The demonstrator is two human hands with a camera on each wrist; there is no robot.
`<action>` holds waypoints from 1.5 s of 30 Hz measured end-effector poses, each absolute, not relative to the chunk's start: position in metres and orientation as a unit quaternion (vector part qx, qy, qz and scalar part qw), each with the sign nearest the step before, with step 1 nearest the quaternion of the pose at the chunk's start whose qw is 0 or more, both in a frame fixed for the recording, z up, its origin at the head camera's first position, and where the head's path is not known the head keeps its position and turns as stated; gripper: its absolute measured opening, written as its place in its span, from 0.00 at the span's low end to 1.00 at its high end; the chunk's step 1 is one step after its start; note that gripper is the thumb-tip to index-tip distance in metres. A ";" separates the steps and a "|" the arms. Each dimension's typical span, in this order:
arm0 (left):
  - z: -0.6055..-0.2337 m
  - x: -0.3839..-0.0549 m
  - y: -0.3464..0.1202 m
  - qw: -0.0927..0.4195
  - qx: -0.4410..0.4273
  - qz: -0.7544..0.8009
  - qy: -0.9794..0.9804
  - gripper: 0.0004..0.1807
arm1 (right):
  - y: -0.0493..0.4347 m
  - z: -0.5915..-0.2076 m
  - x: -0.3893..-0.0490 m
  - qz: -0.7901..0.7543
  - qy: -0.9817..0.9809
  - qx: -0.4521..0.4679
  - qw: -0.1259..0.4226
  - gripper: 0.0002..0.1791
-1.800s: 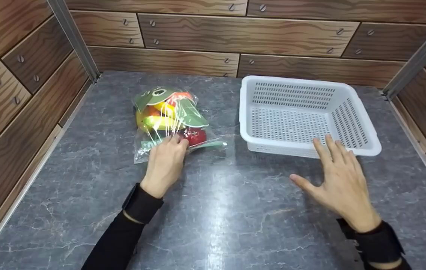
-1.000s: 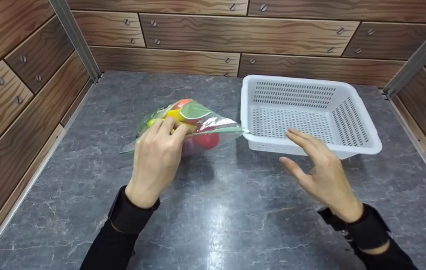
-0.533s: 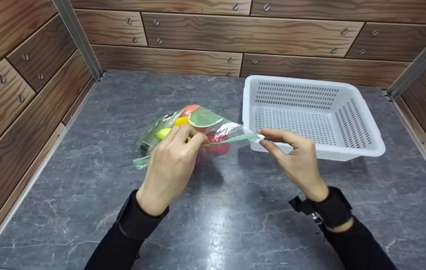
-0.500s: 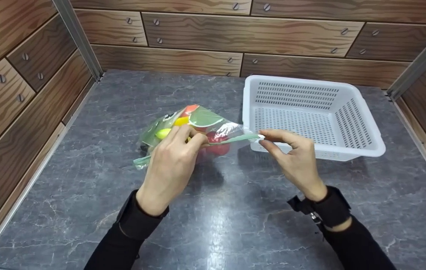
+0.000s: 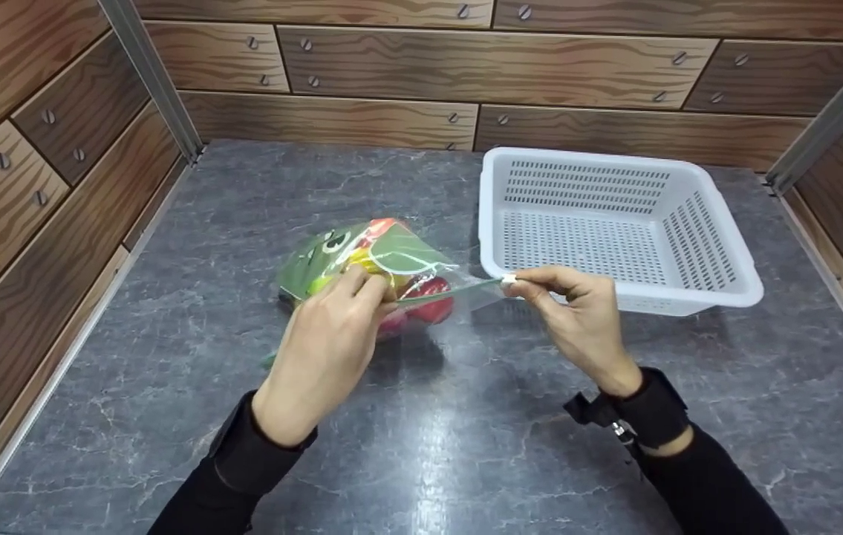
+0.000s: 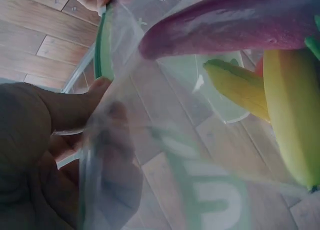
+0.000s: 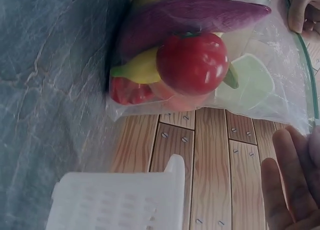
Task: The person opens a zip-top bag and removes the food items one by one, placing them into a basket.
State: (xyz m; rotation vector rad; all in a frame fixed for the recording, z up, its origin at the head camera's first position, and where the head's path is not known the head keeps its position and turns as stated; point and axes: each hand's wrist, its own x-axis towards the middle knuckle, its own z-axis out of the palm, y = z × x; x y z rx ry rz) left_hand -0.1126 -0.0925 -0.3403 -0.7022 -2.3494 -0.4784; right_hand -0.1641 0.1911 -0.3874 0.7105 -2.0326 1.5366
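Note:
A clear zip bag with green print and a green zip strip is held up at its mouth. Inside lie a purple eggplant, a round red tomato-like piece and yellow banana-like pieces. My left hand pinches the bag's zip edge near its middle, thumb against the strip in the left wrist view. At the right end of the strip, my right hand pinches the white slider between thumb and index finger. The left hand covers part of the bag in the head view.
A white perforated plastic basket stands just behind the right hand, at the right of the grey marbled tabletop. Walls with a wood-plank pattern enclose the back and both sides.
The left hand has lifted the bag's mouth off the table and turned it. The right hand has come left from beside the basket and taken hold of the slider end.

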 end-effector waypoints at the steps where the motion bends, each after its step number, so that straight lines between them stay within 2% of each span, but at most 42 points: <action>1: -0.340 -0.110 -0.092 0.308 -0.272 -0.174 -0.895 0.10 | 0.192 -0.388 -0.164 0.566 -0.745 0.256 0.241 0.06; 8: -0.333 -0.095 -0.082 0.271 -0.306 -0.124 -0.904 0.10 | 0.197 -0.389 -0.168 0.580 -0.747 0.238 0.221 0.04; 14: -0.314 -0.087 -0.070 0.260 -0.350 -0.122 -0.892 0.15 | 0.201 -0.389 -0.173 0.583 -0.750 0.231 0.211 0.03; 21: -0.314 -0.118 -0.037 0.240 -0.380 -0.138 -0.882 0.15 | 0.201 -0.386 -0.171 0.572 -0.743 0.270 0.221 0.06; 29: -0.328 -0.150 -0.013 0.231 -0.380 -0.121 -0.888 0.10 | 0.198 -0.384 -0.165 0.560 -0.749 0.279 0.220 0.06; 36: -0.330 -0.157 -0.010 0.218 -0.402 -0.132 -0.880 0.09 | 0.197 -0.385 -0.164 0.563 -0.747 0.275 0.223 0.06; 45: -0.330 -0.149 -0.023 0.207 -0.375 -0.159 -0.890 0.09 | 0.199 -0.385 -0.165 0.584 -0.739 0.267 0.203 0.05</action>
